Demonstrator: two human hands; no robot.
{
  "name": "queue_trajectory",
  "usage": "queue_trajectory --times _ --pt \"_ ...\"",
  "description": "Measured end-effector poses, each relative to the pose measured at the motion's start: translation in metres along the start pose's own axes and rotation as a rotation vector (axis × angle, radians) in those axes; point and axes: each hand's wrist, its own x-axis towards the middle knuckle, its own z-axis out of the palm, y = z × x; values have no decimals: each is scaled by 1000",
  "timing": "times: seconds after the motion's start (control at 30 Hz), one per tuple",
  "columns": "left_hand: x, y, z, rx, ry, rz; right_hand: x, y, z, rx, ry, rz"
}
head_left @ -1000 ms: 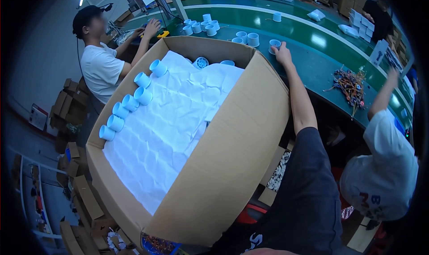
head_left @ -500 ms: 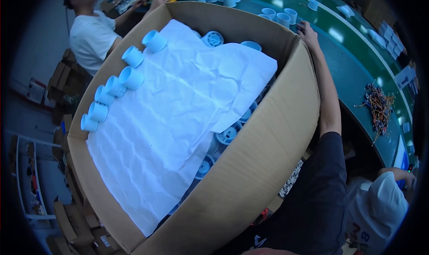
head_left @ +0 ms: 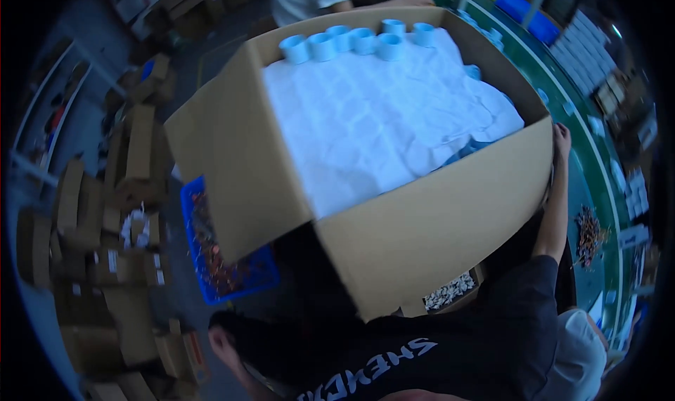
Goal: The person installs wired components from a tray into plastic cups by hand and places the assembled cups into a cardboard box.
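— Cardboard box (head_left: 422,218) filling mid-frame, tilting, seemingly being lifted and carried; white paper sheet (head_left: 380,120) covering the load, blue cups (head_left: 351,41) lining the upper edge.

— Right hand (head_left: 561,137) clasping the box's corner at right of frame, grip closing on the edge. Left hand hiding beneath, grip impossible to tell.

— Probably needing level, steady support, steering clear of the blue crate (head_left: 225,260) at lower left.

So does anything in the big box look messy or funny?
Yes. The white sheet over the blue cups is crumpled and leaves the far row bare, with more blue showing at its right edge. The box itself looks tilted.
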Motion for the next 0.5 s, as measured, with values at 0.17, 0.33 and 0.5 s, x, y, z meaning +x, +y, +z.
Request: queue_trajectory --times 0.17,0.33,0.5 --pt "-16 228 91 -615 -847 359 -53 -182 127 92 -234 -402" --pt "-79 386 126 -1511 -1849 304 -205 -321 331 -429 -773 -910" --pt "-83 397 98 -1599 -1775 241 -243 -340 509 -580 -739 -1296"
